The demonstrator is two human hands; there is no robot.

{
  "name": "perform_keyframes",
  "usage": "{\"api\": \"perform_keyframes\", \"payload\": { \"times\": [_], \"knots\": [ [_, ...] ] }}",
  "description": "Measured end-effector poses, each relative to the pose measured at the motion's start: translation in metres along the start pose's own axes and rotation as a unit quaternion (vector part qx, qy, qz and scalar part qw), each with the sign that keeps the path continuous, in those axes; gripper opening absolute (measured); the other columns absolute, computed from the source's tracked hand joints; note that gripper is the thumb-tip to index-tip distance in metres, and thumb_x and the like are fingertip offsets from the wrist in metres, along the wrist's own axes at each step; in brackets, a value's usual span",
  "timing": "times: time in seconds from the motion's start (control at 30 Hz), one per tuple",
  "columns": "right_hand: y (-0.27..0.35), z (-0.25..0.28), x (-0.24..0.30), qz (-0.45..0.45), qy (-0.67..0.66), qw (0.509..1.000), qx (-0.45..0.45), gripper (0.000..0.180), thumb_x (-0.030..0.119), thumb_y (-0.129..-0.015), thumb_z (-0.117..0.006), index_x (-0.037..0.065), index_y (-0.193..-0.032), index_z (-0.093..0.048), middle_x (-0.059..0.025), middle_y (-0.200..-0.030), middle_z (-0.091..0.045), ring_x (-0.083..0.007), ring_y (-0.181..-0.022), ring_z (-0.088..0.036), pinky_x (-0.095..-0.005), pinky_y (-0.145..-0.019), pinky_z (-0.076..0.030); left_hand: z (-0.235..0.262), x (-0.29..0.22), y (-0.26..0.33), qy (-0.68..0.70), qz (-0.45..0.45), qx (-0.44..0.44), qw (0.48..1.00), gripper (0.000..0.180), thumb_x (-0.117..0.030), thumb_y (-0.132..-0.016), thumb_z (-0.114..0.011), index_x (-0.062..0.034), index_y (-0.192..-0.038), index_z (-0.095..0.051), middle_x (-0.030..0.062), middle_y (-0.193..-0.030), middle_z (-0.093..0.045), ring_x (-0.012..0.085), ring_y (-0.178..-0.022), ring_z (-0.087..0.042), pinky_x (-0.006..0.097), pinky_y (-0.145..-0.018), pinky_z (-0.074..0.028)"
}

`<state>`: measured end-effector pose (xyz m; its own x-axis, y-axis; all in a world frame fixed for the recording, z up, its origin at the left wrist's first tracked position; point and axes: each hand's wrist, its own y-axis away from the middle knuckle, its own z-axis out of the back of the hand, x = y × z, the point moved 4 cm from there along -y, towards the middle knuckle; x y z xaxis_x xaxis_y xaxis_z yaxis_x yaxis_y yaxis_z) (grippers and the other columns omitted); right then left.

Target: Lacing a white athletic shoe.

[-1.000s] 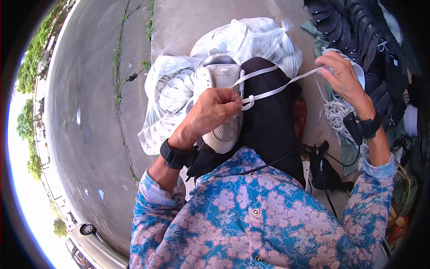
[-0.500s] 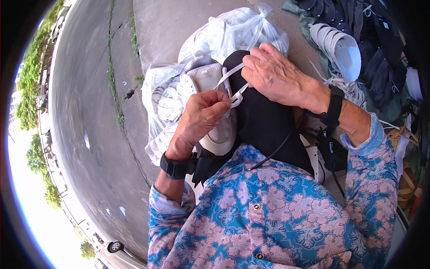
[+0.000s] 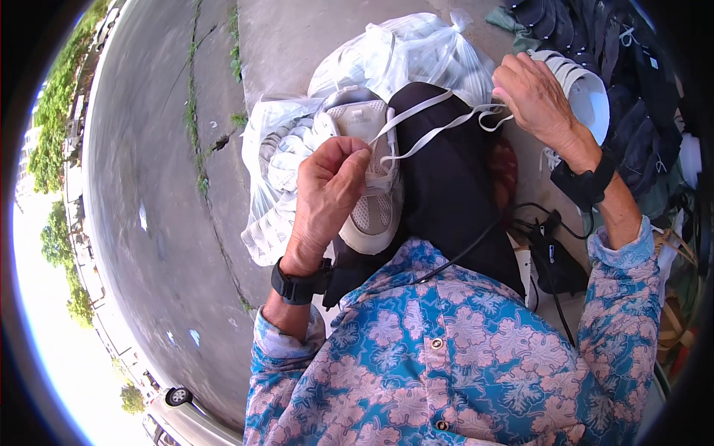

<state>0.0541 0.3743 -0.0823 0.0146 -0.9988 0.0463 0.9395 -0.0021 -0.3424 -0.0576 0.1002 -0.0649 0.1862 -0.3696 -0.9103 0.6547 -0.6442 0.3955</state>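
A pale grey-and-white sneaker [image 3: 370, 219] rests on my left thigh, its toe pointing toward me. From its eyelets a white shoelace [image 3: 416, 109] runs out to the right in two loose strands across my dark trousers. My left hand [image 3: 332, 186] is closed in a pinch over the sneaker's lacing, with lace at its fingertips. Held out to the right, my right hand [image 3: 537, 100] has its fingers curled around the lace, whose strands and a small loop hang just left of the thumb. The exact grip of the right fingertips is hidden.
Clear plastic bags of white shoes, one beside the sneaker [image 3: 271, 182] and one beyond my knees [image 3: 401, 56], sit on concrete. At right are nested pale shoe parts [image 3: 584, 97] and a heap of dark shoe parts [image 3: 636, 126]. A black cable [image 3: 476, 241] crosses my lap.
My right hand has swung away to the right, drawing the lace strands out longer across my thigh. My left hand stays at the sneaker. The view has shifted slightly.
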Motion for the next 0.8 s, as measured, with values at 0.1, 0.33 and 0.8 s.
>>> {"api": "perform_keyframes", "payload": {
  "times": [0.1, 0.33, 0.8],
  "knots": [
    [-0.01, -0.007, 0.026, -0.017, -0.072, 0.997, -0.017, 0.013, 0.014, -0.085, -0.065, 0.006, -0.087, -0.055, -0.0085, -0.09, -0.053, -0.0265, -0.091, -0.053, -0.0395, -0.08, -0.042, 0.015, 0.003, 0.006, -0.005, -0.025, -0.046, 0.999, 0.013, -0.013, -0.094, -0.061, -0.0002, -0.096, -0.063, -0.0036, -0.077, -0.058, 0.0021, -0.067, -0.05, 0.018, -0.06, -0.042],
    [-0.043, -0.009, 0.133, 0.09, -0.313, 0.945, -0.021, 0.017, 0.018, -0.074, -0.075, 0.008, -0.075, -0.062, -0.0024, -0.082, -0.053, -0.0208, -0.086, -0.053, -0.0365, -0.082, -0.039, 0.017, 0.011, 0.006, -0.061, -0.079, -0.042, 0.994, 0.006, -0.005, -0.09, -0.063, -0.0008, -0.093, -0.06, -0.0038, -0.079, -0.058, 0.0023, -0.07, -0.051, 0.019, -0.065, -0.045],
    [-0.062, -0.019, 0.125, 0.04, -0.231, 0.972, 0.001, 0.019, 0.011, -0.077, -0.067, 0.004, -0.093, -0.059, -0.0078, -0.105, -0.055, -0.0255, -0.101, -0.05, -0.0387, -0.086, -0.039, 0.025, -0.009, -0.01, -0.011, -0.064, -0.051, 0.997, 0.017, -0.019, -0.096, -0.06, -0.0036, -0.103, -0.064, -0.0069, -0.071, -0.053, -0.0004, -0.054, -0.04, 0.017, -0.047, -0.03]
  ]
}}
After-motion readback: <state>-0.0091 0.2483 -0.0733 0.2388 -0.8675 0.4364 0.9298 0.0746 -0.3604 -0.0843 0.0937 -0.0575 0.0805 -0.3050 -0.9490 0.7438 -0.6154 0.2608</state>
